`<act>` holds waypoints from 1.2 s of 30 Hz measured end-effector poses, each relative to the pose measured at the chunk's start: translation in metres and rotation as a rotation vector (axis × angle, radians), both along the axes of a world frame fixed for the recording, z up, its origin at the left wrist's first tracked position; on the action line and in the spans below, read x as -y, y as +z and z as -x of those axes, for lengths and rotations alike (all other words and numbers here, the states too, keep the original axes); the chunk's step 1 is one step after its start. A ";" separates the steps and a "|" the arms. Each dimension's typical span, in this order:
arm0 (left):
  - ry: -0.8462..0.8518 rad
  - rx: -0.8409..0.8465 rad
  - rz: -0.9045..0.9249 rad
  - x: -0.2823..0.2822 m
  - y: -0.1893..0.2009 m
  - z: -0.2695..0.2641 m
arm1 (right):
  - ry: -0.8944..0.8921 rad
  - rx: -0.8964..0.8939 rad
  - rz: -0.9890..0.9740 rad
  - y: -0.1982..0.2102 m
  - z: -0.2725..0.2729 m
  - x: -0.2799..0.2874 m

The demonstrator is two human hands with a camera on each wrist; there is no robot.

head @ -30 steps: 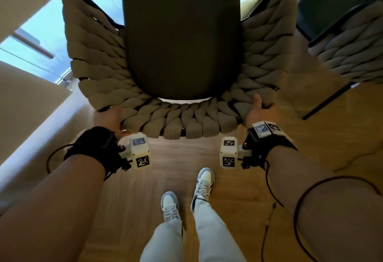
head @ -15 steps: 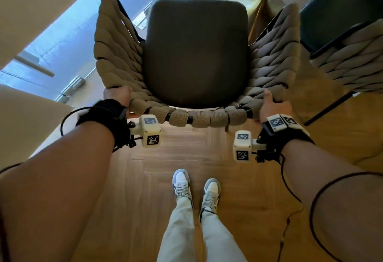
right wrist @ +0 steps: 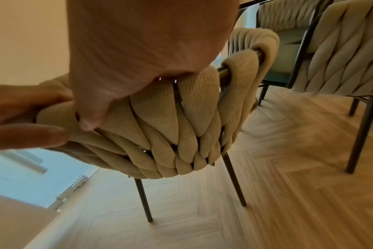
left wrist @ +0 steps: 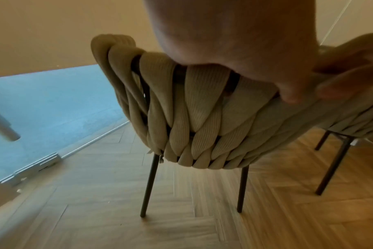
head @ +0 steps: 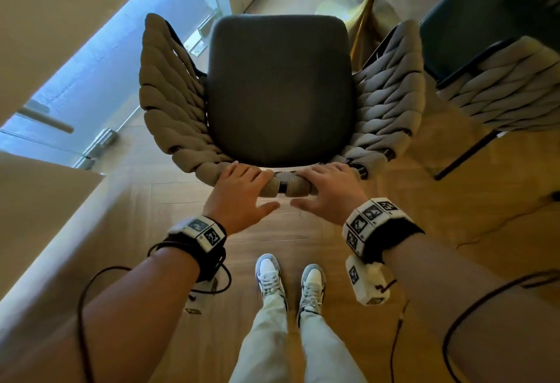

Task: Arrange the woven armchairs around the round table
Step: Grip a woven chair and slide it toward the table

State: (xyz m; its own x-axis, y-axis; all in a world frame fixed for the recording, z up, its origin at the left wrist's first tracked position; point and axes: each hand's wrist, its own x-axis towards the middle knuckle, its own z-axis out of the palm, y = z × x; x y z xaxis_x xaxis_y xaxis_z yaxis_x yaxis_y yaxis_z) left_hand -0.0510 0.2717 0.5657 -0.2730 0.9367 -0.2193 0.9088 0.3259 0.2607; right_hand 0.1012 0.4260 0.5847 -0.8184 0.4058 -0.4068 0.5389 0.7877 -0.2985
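A woven beige armchair (head: 278,88) with a dark seat cushion stands on the wood floor right in front of me, its back toward me. My left hand (head: 239,191) and right hand (head: 330,191) lie side by side on the middle of its back rim. Their fingers drape over the top and the thumbs sit behind the weave. The left wrist view shows my left hand (left wrist: 234,42) on the chair (left wrist: 202,109), which stands on thin black legs. The right wrist view shows my right hand (right wrist: 138,50) on the chair (right wrist: 170,118). The table's gold leg (head: 368,13) rises just past the chair.
A second woven armchair (head: 509,91) stands close on the right, also seen in the right wrist view (right wrist: 341,50). A glass door (head: 121,58) and a pale wall ledge (head: 45,200) bound the left side. My feet (head: 269,276) stand behind the chair.
Both hands left the outer corners of the chair back and came together on the middle of the rim, palms down. The chair now sits farther forward, toward the table leg.
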 end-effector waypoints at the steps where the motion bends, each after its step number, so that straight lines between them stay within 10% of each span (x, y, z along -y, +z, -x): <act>1: -0.020 -0.021 -0.007 0.000 -0.003 0.000 | -0.005 -0.005 -0.033 -0.002 0.001 0.003; 31: -0.277 -0.055 0.167 -0.128 -0.010 0.184 | -0.185 -0.039 0.017 -0.003 0.141 -0.081; 36: -0.024 0.263 0.277 -0.139 -0.005 0.195 | -0.420 -0.223 0.263 0.006 0.141 -0.104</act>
